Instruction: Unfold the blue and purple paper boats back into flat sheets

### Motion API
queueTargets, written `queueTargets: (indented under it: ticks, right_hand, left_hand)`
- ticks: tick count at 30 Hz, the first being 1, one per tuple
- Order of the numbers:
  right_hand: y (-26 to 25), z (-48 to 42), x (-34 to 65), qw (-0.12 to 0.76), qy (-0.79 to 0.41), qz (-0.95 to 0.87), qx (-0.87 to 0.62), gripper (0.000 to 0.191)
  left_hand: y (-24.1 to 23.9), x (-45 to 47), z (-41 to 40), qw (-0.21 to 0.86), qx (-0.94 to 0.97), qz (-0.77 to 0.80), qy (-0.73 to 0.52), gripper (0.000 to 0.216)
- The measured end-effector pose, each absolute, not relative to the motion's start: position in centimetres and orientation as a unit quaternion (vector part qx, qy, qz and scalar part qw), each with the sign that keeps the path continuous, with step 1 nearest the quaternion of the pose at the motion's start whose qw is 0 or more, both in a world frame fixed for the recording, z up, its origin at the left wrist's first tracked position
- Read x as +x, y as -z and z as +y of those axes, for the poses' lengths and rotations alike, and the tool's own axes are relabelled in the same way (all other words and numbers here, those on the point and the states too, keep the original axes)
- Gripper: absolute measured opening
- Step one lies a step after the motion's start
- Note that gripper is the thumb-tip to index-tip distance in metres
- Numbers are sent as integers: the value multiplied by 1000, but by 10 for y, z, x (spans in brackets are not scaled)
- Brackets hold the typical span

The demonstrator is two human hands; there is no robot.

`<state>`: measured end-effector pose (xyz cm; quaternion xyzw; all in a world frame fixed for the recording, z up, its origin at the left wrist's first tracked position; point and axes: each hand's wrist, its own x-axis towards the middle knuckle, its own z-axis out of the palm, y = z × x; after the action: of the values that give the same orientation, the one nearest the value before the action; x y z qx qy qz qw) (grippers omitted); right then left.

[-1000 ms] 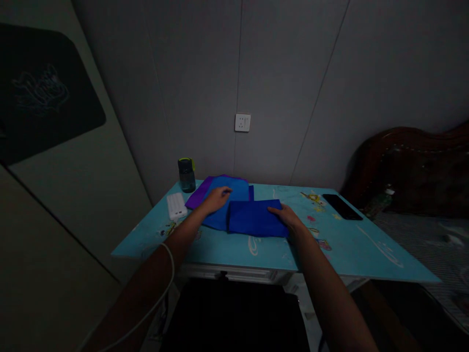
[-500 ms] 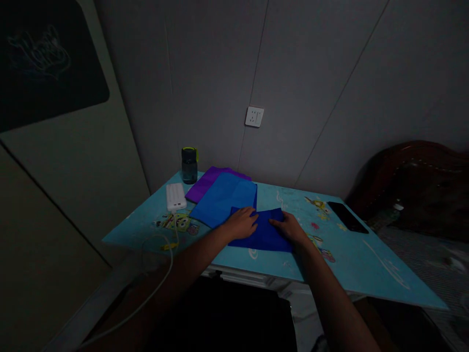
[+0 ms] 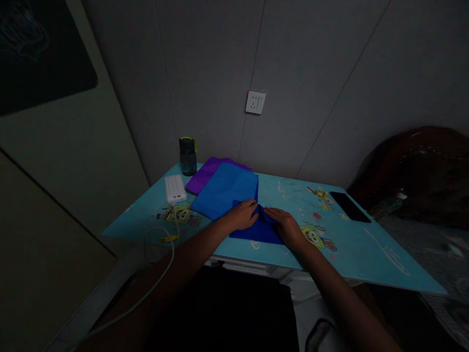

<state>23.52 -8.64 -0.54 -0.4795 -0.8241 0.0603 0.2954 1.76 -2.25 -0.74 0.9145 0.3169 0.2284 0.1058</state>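
A dark blue sheet (image 3: 256,234), paper or thin fabric, lies near the front edge of the light blue table (image 3: 227,250). Its right part is folded over toward the middle. My left hand (image 3: 242,214) rests on its upper left part, fingers stretched and slightly bent over the surface. On the folded flap lies my right hand (image 3: 287,226), fingers extended and pointing left toward my left hand. Just behind, a brighter blue sheet (image 3: 229,188) overlaps a purple sheet (image 3: 203,177). What is under my palms is hidden.
A white power bank (image 3: 175,188) with a pale cable (image 3: 172,259) sits at the left, in front of a dark bottle (image 3: 188,157). A black phone (image 3: 350,207) lies at the right. Cartoon pictures mark the tabletop; a wall with a socket (image 3: 255,102) stands behind.
My right hand has brought the right side of the dark blue sheet over to the left and now lies flat on it. My left hand stays on the sheet. The view has tilted slightly down.
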Motion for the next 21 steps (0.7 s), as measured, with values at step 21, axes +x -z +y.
queueTargets:
  ticks: [21]
  right_hand:
    - [-12, -144, 223, 131, -21, -876, -464, 54]
  left_hand:
    - [10, 21, -20, 32, 935, 321, -147, 49]
